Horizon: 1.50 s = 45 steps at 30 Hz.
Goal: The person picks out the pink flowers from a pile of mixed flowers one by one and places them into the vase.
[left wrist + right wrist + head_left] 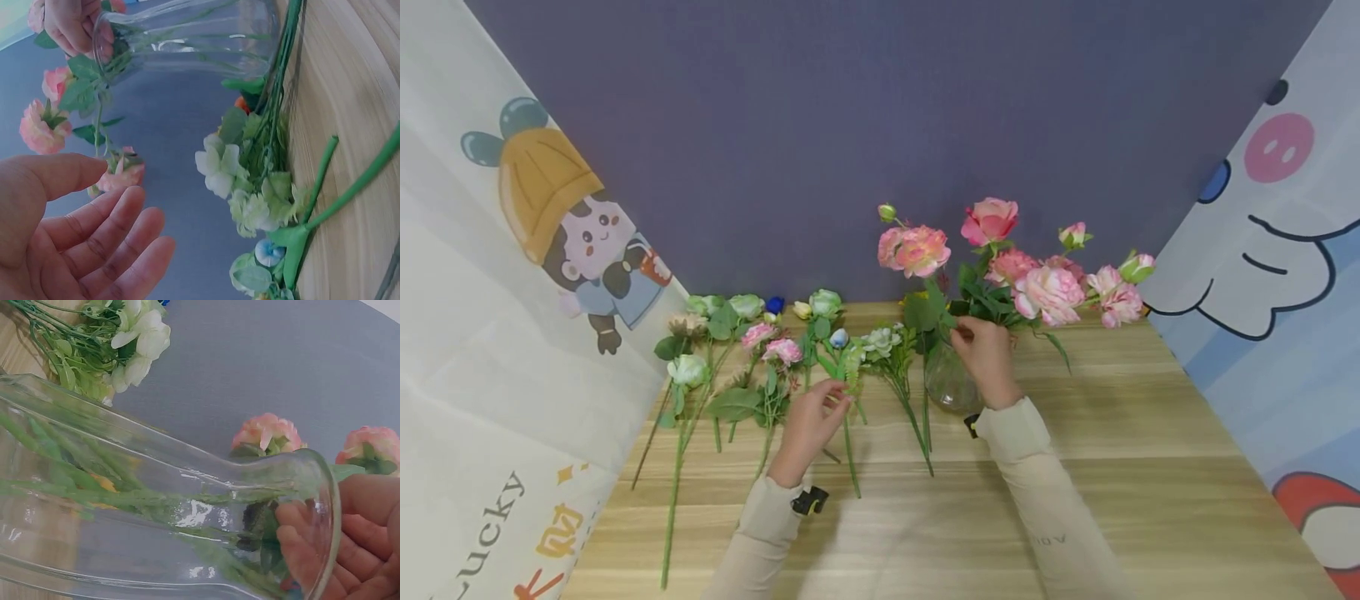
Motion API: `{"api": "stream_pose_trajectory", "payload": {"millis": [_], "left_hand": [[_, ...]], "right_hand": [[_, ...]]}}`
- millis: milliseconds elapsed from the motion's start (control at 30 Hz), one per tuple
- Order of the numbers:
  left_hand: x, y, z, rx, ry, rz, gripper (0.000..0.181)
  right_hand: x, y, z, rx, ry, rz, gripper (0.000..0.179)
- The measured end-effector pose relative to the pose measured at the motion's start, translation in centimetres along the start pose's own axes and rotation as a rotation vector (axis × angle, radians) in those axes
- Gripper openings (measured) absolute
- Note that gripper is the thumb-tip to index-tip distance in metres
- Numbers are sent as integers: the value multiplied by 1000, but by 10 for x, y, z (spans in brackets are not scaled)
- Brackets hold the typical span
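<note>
A plain purple-grey wall (880,125) rises across the far side. Pale cartoon-printed curtains hang on either side: the left curtain (467,317) has a child in an orange hat, the right curtain (1333,358) a white animal with a pink snout. Between them is a wooden table (1165,517), and a person's two arms in beige sleeves (1067,517) reach over it from the near side. Pink flowers (1048,294) spread out above a clear glass vase (951,387), which stands upright right of the table's middle, toward the far side, with green stems visible through its glass. Loose flowers lie to the left of the vase: pale green roses (688,369) farthest left, pink-and-white blooms (783,352) nearer the middle, and a white bunch (882,342) just beside the vase. The right hand (988,357) is at the vase's mouth with its fingers bent, close to the leaves; I cannot tell what, if anything, they pinch. The left hand (808,425) is near the white bunch, fingers loosely bent and thumb a little apart from them, holding nothing. Smallest are a blue-and-white bud (838,337) beyond the left hand and a deep blue flower (774,305) farther off.
</note>
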<state>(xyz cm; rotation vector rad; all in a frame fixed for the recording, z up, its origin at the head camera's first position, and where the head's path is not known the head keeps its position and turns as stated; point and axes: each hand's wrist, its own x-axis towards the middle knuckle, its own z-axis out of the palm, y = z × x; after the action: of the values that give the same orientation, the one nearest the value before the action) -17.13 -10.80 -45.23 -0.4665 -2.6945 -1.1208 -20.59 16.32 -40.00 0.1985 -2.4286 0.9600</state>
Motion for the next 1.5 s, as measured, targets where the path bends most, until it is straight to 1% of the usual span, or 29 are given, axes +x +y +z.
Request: {"api": "stream_pose_trajectory", "payload": {"millis": [167, 367, 433, 700, 833, 967, 1067, 1267, 1433, 1500], "left_hand": [[-3, -7, -4, 10, 21, -22, 21], [-5, -18, -8, 55, 54, -16, 22], [-6, -22, -9, 59, 56, -25, 22], [-6, -32, -18, 63, 52, -106, 22], [-6, -38, -23, 96, 59, -134, 24], [-6, -44, -27, 143, 70, -175, 25], [-7, -49, -29, 169, 63, -219, 27], [-7, -58, -33, 181, 50, -272, 29], [-6, -68, -35, 232, 21, -316, 33], [-7, -72, -35, 254, 11, -320, 32]], "right_hand": [[-2, 1, 0, 30, 24, 6, 19], [-6, -2, -6, 104, 41, 53, 20], [-7, -2, -8, 125, 47, 68, 19], [-13, -4, -17, 207, 88, 78, 19], [-19, -6, -25, 262, 113, 96, 20], [-28, -6, -34, 299, 140, 127, 21], [-36, -5, -39, 311, 152, 159, 21], [-46, 4, -44, 365, 190, 204, 21], [-50, 5, -48, 414, 220, 192, 19], [-51, 6, -50, 429, 227, 190, 19]]}}
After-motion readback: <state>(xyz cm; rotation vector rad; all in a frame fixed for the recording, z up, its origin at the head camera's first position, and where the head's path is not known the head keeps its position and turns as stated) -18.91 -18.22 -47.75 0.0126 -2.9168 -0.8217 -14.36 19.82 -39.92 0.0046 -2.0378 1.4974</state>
